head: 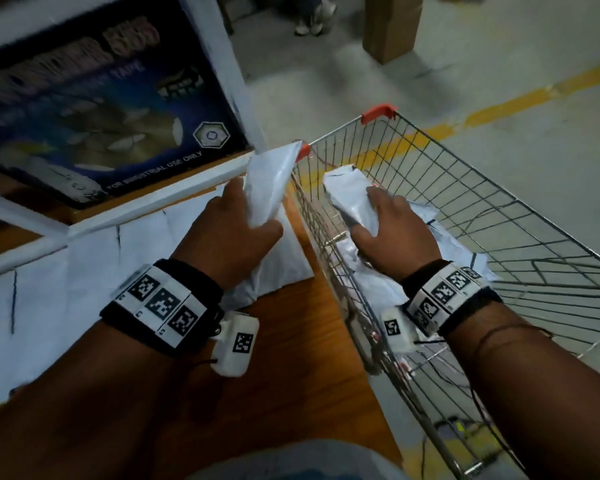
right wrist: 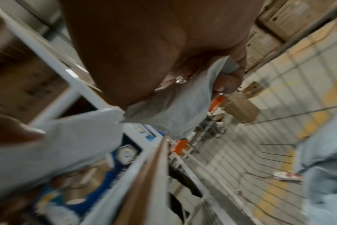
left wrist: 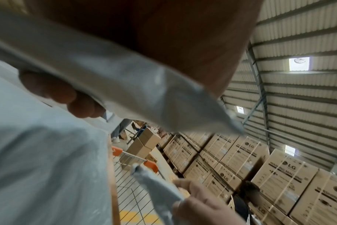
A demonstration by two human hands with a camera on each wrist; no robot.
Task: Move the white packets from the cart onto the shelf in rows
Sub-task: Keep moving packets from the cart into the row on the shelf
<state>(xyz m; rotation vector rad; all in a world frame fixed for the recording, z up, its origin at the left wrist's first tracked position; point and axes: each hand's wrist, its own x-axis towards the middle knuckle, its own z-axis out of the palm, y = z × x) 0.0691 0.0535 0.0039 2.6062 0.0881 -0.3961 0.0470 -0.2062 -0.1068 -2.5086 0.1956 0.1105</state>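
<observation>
My left hand (head: 238, 233) clutches a crinkled white packet (head: 269, 183) above the shelf (head: 291, 341) edge; my right hand (head: 393, 233) grasps another packet (head: 352, 199) inside the cart (head: 499, 209), beside its near rim.

Left hand (left wrist: 54, 91) grips a white packet (left wrist: 125, 85) above the cart (left wrist: 131, 172) — right hand (left wrist: 200, 202) pinches another packet (left wrist: 156, 190) over it; stacked boxes (left wrist: 260, 172) stand beyond the cart.
</observation>
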